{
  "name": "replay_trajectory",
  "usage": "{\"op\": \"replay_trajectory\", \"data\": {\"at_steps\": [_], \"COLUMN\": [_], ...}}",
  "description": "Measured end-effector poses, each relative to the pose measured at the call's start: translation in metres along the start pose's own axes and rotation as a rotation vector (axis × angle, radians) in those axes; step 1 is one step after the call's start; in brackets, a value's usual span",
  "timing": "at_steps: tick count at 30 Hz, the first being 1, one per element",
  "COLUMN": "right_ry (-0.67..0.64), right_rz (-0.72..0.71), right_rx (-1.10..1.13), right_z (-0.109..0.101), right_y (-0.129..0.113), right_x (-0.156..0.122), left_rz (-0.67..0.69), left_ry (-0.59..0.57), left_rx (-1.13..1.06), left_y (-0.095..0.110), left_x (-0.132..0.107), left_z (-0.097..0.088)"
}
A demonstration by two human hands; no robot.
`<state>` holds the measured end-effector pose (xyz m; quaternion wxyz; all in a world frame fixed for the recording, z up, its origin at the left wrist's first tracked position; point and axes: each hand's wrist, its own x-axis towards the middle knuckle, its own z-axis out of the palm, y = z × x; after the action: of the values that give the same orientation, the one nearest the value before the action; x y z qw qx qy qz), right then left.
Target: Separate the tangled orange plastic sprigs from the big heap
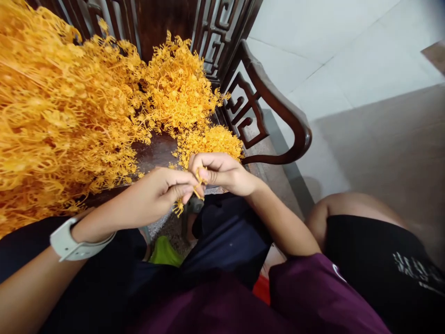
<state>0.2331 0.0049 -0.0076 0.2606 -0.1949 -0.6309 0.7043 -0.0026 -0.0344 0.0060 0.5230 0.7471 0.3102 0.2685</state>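
A dark wooden bench (pixel 155 150) with one curly arm (pixel 303 135) stands by pale tiles (pixel 313 37), and on its seat are three frilly yellow heaps: one big heap (pixel 62 106), one middle heap (pixel 181 88) and one small heap (pixel 215 143). The left hand (pixel 165 190), with one pale watch (pixel 81 243), and the right hand (pixel 224 172) meet above the person's legs, thumbs and fingers pinched tight on yellow bits (pixel 178 207), how many I can't tell.
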Motion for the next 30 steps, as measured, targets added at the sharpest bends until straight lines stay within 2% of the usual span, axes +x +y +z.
{"op": "replay_trajectory", "data": {"at_steps": [4, 6, 8, 9, 12, 14, 16, 18, 20, 25, 30], "right_ry": [-0.164, -0.170, -0.079, 0.012, 0.398, 0.622, 0.732, 0.782, 0.774, 0.691, 0.817], "right_rz": [-0.064, -0.129, -0.166, -0.181, -0.184, -0.117, 0.011, 0.135, 0.223, 0.338, 0.403], "right_rx": [0.031, 0.048, -0.035, -0.122, -0.474, -0.661, -0.722, -0.692, -0.670, -0.768, -0.806], "right_z": [0.002, -0.002, -0.014, -0.025, -0.072, -0.109, -0.140, -0.161, -0.173, -0.183, -0.187], "right_y": [-0.001, -0.004, -0.008, -0.010, -0.012, -0.007, 0.003, 0.017, 0.029, 0.040, 0.036], "right_x": [0.001, 0.002, 0.001, -0.001, -0.013, -0.026, -0.039, -0.050, -0.056, -0.062, -0.070], "left_rz": [0.088, 0.134, 0.120, 0.094, -0.020, -0.094, -0.169, -0.251, -0.319, -0.357, -0.375], "left_ry": [-0.122, -0.140, -0.117, -0.093, -0.006, 0.066, 0.132, 0.195, 0.266, 0.398, 0.485], "left_rx": [0.082, 0.131, 0.147, 0.148, 0.120, 0.062, -0.018, -0.106, -0.192, -0.363, -0.463], "left_y": [0.002, 0.001, -0.004, -0.007, -0.015, -0.015, -0.012, -0.008, -0.007, -0.015, -0.016], "left_x": [-0.004, -0.004, -0.004, -0.003, -0.002, -0.001, 0.000, 0.001, 0.003, 0.010, 0.012], "left_z": [0.000, 0.004, 0.009, 0.011, 0.013, 0.009, 0.005, 0.003, 0.004, 0.012, 0.013]}}
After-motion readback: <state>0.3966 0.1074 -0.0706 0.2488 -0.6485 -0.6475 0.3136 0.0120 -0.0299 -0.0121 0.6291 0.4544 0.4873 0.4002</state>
